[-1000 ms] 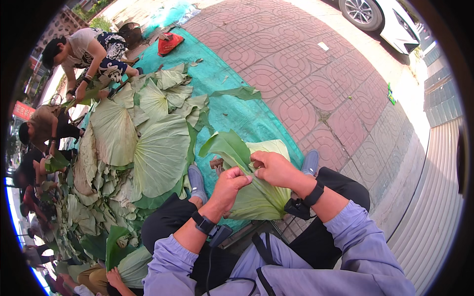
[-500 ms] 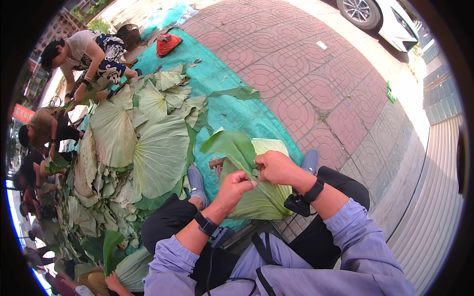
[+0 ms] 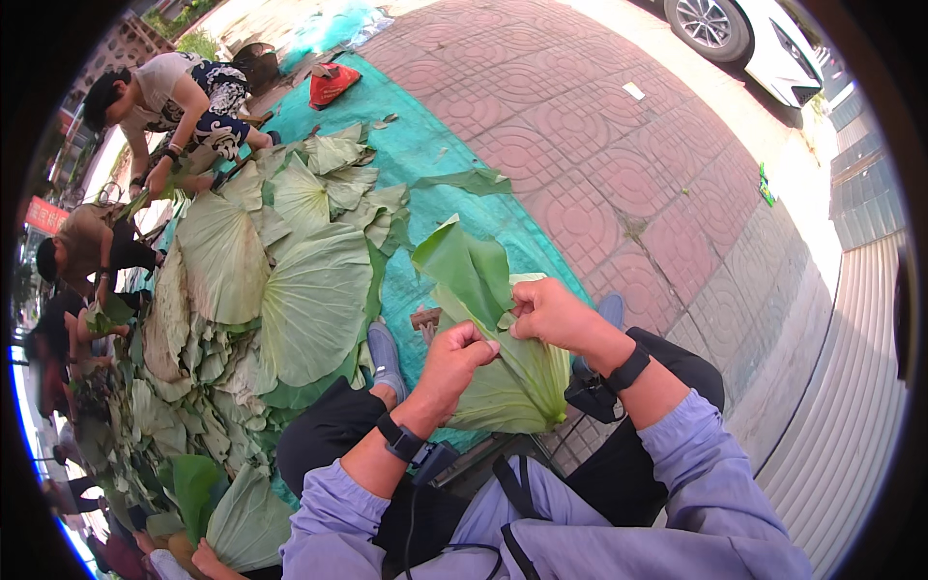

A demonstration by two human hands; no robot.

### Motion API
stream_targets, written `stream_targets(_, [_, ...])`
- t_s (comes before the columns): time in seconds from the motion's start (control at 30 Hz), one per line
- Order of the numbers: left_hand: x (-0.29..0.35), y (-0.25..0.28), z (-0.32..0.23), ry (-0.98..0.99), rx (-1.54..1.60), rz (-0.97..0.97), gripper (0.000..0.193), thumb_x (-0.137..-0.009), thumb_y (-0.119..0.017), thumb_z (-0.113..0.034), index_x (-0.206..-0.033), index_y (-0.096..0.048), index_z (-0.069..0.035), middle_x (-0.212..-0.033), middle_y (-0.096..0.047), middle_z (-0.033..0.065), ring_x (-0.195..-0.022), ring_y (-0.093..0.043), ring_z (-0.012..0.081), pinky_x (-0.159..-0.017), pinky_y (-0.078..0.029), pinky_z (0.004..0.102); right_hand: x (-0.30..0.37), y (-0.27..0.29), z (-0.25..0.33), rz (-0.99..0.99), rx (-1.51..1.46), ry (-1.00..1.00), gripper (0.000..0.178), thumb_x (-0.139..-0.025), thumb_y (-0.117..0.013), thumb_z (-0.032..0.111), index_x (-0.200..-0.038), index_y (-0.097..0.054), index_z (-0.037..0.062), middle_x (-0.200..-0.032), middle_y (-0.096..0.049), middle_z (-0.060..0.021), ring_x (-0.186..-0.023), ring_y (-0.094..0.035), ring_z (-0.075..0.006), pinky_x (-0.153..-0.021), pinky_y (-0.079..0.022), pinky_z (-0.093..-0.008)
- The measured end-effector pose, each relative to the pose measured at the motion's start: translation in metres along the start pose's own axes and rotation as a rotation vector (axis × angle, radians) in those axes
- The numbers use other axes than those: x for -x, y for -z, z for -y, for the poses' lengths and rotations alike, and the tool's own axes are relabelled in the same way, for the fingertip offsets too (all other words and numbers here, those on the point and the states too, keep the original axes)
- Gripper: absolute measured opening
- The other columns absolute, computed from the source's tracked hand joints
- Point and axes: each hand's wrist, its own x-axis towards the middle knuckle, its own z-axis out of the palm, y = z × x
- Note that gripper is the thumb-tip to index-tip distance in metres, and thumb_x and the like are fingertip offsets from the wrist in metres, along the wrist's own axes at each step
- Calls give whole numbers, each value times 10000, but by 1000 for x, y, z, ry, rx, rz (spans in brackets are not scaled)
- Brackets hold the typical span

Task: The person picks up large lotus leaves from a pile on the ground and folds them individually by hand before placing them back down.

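A large green lotus leaf [image 3: 503, 387] hangs between my knees, its paler veined side partly turned up and its far flap folded over. My left hand [image 3: 452, 365] pinches it near the middle, thumb against the curled fingers. Close on the right, my right hand [image 3: 553, 314] grips the leaf's edge between thumb and fingers. The fingertips of both hands are a short way apart on the leaf. A brown piece [image 3: 425, 317] of something shows past its left edge; I cannot make out its kind.
A wide heap of lotus leaves [image 3: 319, 300] lies left of my feet on a turquoise sheet [image 3: 406, 106]. Several people work along its far side, one bending person [image 3: 174, 106] at upper left. A red bag [image 3: 331, 85] stands farther off. A white car [image 3: 773, 43] is parked upper right.
My right hand has moved right and slightly down from the fold, still gripping the leaf. The leaf's far flap has swung right and stands higher. At lower left, another person's leaf has shifted.
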Motion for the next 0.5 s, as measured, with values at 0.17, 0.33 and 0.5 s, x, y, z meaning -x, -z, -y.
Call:
stream_targets(0.17, [-3,6,-7,-142,-170,-18,116,-753,-591,-80,-684,-505,-46,-648,-490,-33,-602,-414,30,-549,-337,195,7,7,20,12,-162,6,156,-580,-615,14,-678,-504,-32,-573,-486,-43,-568,-446,-80,-490,-370,-270])
stream_targets(0.33, [-1,2,-18,-303,-342,-43,157,-749,-599,-75,-657,-474,-54,-602,-436,-57,-544,-350,19,-475,-279,187,15,0,33,-136,222,82,101,-606,-567,47,-676,-506,7,-624,-537,-95,-571,-518,-211,-520,-392,-340])
stream_targets(0.5, [-3,0,-21,-314,-355,-71,164,-750,-593,-62,-642,-471,-45,-589,-461,-44,-532,-373,21,-467,-296,188,18,-13,37,-285,580,224,107,-629,-523,81,-729,-525,43,-697,-553,-124,-674,-542,-303,-572,-415,-414])
